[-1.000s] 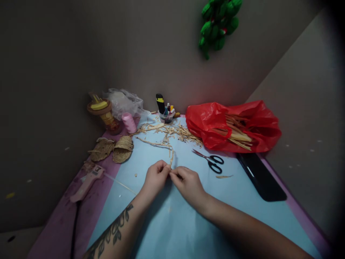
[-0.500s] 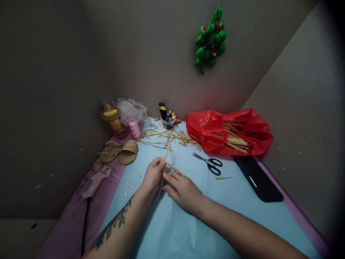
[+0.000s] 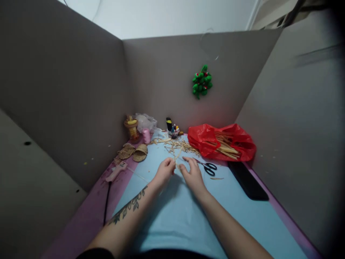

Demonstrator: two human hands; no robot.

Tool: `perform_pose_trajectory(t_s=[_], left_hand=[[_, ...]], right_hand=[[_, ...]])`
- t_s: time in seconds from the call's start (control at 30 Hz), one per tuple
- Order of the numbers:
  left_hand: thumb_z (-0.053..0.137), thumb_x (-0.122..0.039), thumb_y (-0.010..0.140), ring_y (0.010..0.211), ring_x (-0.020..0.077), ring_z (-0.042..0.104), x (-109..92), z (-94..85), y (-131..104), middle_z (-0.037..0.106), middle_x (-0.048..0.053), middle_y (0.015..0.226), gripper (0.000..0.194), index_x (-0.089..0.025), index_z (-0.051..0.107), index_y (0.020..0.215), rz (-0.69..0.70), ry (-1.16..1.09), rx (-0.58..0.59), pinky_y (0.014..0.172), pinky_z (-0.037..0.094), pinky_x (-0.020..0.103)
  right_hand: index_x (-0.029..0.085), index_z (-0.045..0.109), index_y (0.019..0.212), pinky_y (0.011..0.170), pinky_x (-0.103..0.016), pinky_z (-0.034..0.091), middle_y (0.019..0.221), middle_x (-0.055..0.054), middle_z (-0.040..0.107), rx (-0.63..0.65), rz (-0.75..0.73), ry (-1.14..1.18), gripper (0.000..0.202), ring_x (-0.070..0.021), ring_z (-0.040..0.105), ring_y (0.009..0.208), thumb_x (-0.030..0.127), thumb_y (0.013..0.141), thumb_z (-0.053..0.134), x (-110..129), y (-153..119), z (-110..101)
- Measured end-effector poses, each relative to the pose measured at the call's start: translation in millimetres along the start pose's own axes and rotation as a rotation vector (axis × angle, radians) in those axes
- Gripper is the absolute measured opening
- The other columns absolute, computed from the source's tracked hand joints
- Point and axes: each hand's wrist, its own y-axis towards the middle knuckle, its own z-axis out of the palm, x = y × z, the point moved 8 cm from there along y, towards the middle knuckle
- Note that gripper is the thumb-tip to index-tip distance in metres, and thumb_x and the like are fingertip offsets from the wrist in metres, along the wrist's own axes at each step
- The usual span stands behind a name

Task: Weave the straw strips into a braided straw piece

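My left hand (image 3: 165,171) is closed in a pinch on a pale braided straw strand (image 3: 177,155), which sticks up past the fingertips toward the loose straw behind. Just to the right, my right hand (image 3: 192,175) has its thumb and fingers apart; its thumb is close to the strand, and whether they touch is not clear. Black-handled scissors (image 3: 209,168) lie beside the right hand. A slim dry straw piece (image 3: 216,178) rests below them on the blue sheet (image 3: 183,223).
Scattered straw (image 3: 178,144) lies behind the hands. A red plastic bag (image 3: 199,138) of straw and a black flat object (image 3: 248,181) are at right. At left are a pink glue gun (image 3: 116,172), woven straw slippers (image 3: 140,153), pink thread (image 3: 146,136) and a cup (image 3: 133,130).
The head view has tilted up, showing more wall and ceiling. My right hand has released the straw and spread its fingers; my left hand still pinches the strand.
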Motion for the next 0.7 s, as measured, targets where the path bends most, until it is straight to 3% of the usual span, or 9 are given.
perform_pose_trajectory(t_s=[0.13, 0.33, 0.6, 0.7], left_hand=[[0.065, -0.036, 0.065, 0.044, 0.0046, 0.036, 50, 3.4, -21, 0.041, -0.005, 0.052, 0.030, -0.016, 0.043, 0.063, -0.183, -0.305, 0.018, 0.044, 0.029, 0.018], [0.067, -0.036, 0.065, 0.044, 0.0061, 0.042, 55, -6.4, -26, 0.046, -0.003, 0.051, 0.031, -0.014, 0.047, 0.062, -0.132, -0.296, 0.045, 0.044, 0.031, 0.019], [0.066, -0.028, 0.066, 0.045, 0.0059, 0.043, 50, -7.3, -25, 0.048, -0.002, 0.052, 0.023, -0.013, 0.049, 0.061, -0.109, -0.247, 0.072, 0.044, 0.031, 0.018], [0.067, -0.023, 0.066, 0.043, 0.0035, 0.039, 49, -9.9, -28, 0.046, -0.003, 0.053, 0.023, -0.013, 0.047, 0.062, -0.158, -0.351, 0.079, 0.044, 0.031, 0.016]], right_hand=[[0.016, 0.061, 0.079, 0.071, -0.031, 0.046, 0.074, -0.006, 0.064, 0.232, 0.106, 0.160, 0.033, -0.0179, 0.059, 0.071, 0.042, 0.084, 0.041, -13, -28, 32], [0.016, 0.057, 0.078, 0.059, -0.027, 0.046, 0.064, -0.002, 0.062, 0.369, 0.225, 0.404, 0.034, -0.0150, 0.058, 0.059, 0.049, 0.076, 0.052, -28, -43, 56], [0.015, 0.056, 0.074, 0.058, -0.026, 0.045, 0.062, 0.000, 0.059, 0.334, 0.269, 0.417, 0.038, -0.0131, 0.055, 0.056, 0.053, 0.071, 0.055, -43, -40, 60], [0.016, 0.055, 0.083, 0.061, -0.027, 0.047, 0.076, -0.004, 0.061, 0.121, 0.398, 0.570, 0.043, -0.0150, 0.060, 0.067, 0.058, 0.074, 0.048, -58, -34, 39]])
